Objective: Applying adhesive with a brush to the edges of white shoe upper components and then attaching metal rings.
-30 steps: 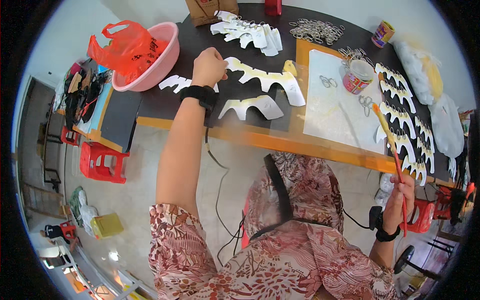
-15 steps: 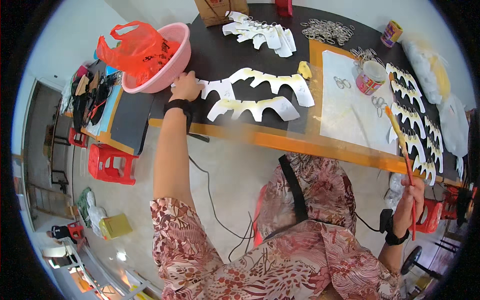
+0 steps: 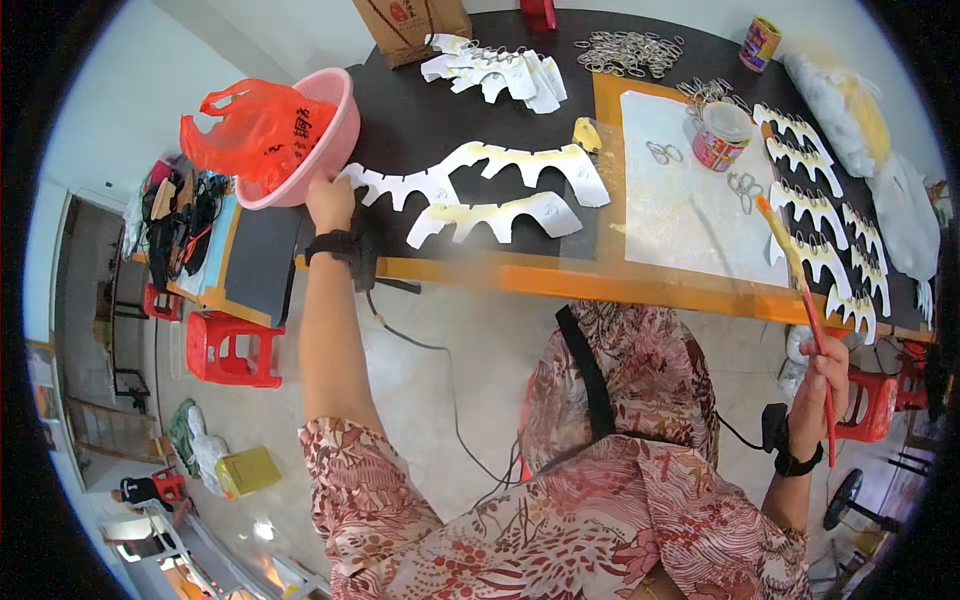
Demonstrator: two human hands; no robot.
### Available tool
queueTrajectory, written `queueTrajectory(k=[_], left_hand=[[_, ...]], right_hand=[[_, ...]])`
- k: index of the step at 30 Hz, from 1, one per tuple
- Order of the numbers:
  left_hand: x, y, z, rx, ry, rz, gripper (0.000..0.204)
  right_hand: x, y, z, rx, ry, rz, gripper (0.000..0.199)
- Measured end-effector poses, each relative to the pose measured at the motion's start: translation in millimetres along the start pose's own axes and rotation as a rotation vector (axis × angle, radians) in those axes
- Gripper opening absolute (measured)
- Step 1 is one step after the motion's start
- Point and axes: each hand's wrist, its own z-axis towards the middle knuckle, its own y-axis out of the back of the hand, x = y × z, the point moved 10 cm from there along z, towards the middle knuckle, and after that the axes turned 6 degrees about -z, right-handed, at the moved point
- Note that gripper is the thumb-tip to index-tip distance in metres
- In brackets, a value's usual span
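My left hand reaches out to the near rim of a pink plastic basin at the table's left corner and grips it. An orange plastic bag sits inside the basin. My right hand is low at the right, closed around a long paintbrush that points up toward the table. White scalloped card cut-outs lie on the black tabletop just right of my left hand.
A white sheet on an orange board holds an open glue tin and metal rings. More cut-outs line the right side. A heap of rings, a small can and a brown paper bag stand at the back. Red stools stand left below.
My left hand has slid left from the white cut-outs to the rim of the pink basin. My right hand with the brush stays low at the right.
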Motion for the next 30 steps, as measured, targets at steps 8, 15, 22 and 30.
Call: queueTrajectory(k=[8,15,22,30], left_hand=[[-160.5,77.2,-61.1,-0.412,-0.636,-0.093,0.008],[-245.7,78.6,-102.0,-0.481,-0.882,0.228,0.013],[-208.1,63.0,-69.2,-0.404,-0.624,0.232,0.013],[-183.5,74.8,-67.1,-0.319,-0.514,-0.109,0.011]], right_hand=[[-6.8,-1.6,-3.2,0.027,0.038,-0.014,0.015],[-14.7,9.0,-9.4,-0.012,0.026,0.022,0.015],[-12.2,-7.7,-4.5,0.032,0.015,0.083,0.013],[35.3,-150.6,29.3,0.272,0.161,0.272,0.015]])
